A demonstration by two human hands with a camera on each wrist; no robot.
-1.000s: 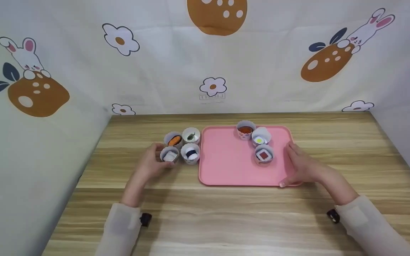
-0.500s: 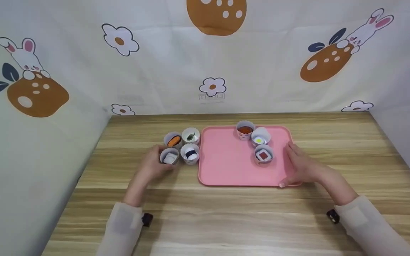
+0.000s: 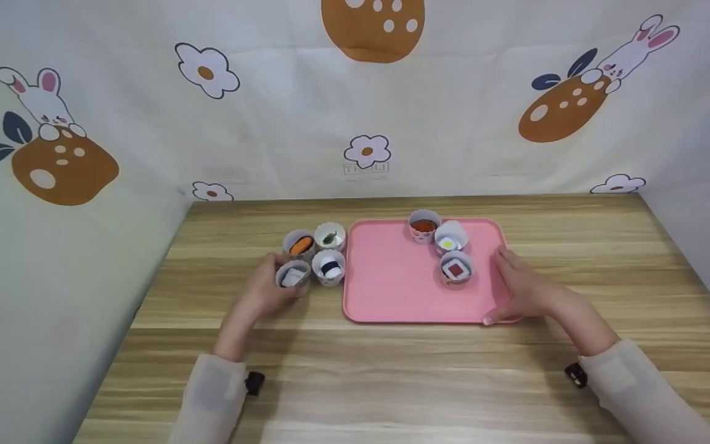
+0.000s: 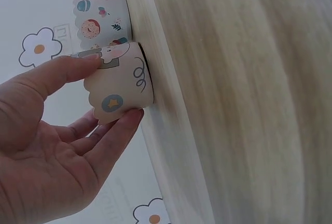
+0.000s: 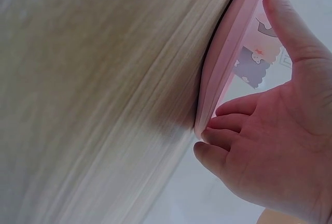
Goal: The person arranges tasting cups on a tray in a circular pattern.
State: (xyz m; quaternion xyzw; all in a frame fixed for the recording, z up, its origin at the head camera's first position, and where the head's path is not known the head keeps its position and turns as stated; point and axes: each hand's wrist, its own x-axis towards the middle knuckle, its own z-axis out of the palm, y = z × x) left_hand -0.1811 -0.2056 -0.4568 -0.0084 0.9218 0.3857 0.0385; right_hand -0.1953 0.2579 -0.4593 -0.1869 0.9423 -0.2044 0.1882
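My left hand (image 3: 269, 288) grips a small paper cup (image 4: 127, 86) with scalloped rim, thumb on one side and fingers on the other. A white piece (image 3: 294, 277) lies inside that cup. Close around it stand a cup with an orange-topped piece (image 3: 301, 245), one with a green garnish (image 3: 330, 238) and one with a dark-banded white piece (image 3: 330, 267). My right hand (image 3: 524, 290) lies along the right side of the pink tray (image 3: 392, 296), thumb at the near edge, fingers nearly straight against the right rim. Whether the gripped cup clears the table is hard to tell.
On the tray's right half stand cups holding a red-orange filling (image 3: 424, 227), a white and yellow piece (image 3: 450, 244) and a white square with red centre (image 3: 456, 270). A patterned cloth (image 3: 293, 123) hangs behind the wooden table (image 3: 423, 382).
The cup in my left hand has shifted slightly toward me, away from the orange-topped one. My right hand and the tray stay in place.
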